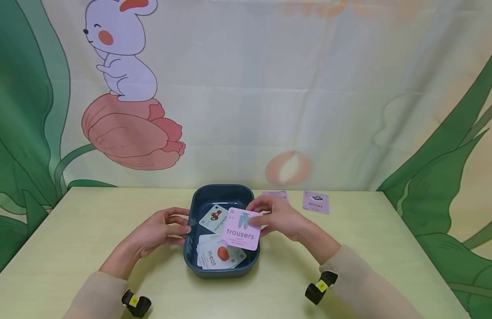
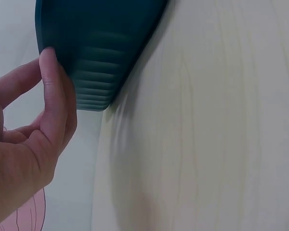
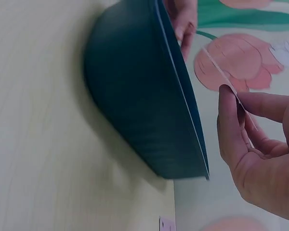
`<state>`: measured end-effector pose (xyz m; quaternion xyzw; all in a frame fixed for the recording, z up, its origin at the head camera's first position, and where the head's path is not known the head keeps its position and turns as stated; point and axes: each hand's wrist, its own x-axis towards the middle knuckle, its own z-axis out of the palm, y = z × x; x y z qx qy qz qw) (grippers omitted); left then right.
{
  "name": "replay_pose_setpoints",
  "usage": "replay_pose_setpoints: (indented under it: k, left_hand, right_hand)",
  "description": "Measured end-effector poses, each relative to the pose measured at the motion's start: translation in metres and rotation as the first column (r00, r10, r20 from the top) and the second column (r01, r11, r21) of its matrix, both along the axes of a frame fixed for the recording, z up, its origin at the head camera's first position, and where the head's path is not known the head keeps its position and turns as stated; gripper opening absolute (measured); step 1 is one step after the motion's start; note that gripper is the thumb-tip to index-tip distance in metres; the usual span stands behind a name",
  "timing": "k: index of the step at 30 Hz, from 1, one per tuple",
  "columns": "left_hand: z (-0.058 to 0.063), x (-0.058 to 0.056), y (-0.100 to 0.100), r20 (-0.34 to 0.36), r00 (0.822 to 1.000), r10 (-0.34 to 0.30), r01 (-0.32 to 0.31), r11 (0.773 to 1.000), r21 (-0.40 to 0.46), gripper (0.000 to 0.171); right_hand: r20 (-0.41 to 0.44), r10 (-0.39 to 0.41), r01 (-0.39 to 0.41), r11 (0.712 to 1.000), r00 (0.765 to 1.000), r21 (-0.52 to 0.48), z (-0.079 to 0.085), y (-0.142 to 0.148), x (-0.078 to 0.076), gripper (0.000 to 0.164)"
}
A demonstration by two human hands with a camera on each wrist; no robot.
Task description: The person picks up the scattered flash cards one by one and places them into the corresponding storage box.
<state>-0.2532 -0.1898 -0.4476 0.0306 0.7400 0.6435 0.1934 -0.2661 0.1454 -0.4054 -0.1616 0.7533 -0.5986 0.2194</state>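
A dark blue plastic storage box [image 1: 222, 272] stands on the table, with picture cards inside. My left hand [image 1: 162, 230] holds its left rim; in the left wrist view the fingers [image 2: 53, 91] press the outer wall just under the edge. Over the box's right side, my right hand [image 1: 279, 217] pinches a pink "trousers" card [image 1: 242, 237] between thumb and fingers. That card appears edge-on in the right wrist view [image 3: 219, 67], apart from the rim. Inside lie a "mangosteen" card [image 1: 210, 220], partly covered, and a "meat" card [image 1: 224, 257] on top of others.
Behind my right hand, a pink card [image 1: 275, 193] lies partly hidden on the pale wooden table [image 1: 110, 221]. A pink "shoes" card [image 1: 315, 203] lies to its right. A printed curtain [image 1: 238, 110] hangs along the table's back edge.
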Motion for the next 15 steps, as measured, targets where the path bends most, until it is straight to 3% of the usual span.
replay_pose_setpoints:
  k: [8, 15]
  left_hand:
    - [0.001, 0.001, 0.0, 0.008, 1.0, 0.001, -0.001, 1.0, 0.005, 0.064]
    - [-0.001, -0.001, 0.0, 0.007, 1.0, -0.002, 0.002, 1.0, 0.011, 0.063]
  right_hand:
    - [-0.008, 0.011, -0.01, 0.999, 1.0, 0.045, -0.002, -0.03, 0.006, 0.027]
    - [-0.067, 0.018, -0.011, 0.995, 0.998, 0.103, -0.006, -0.049, 0.01, 0.024]
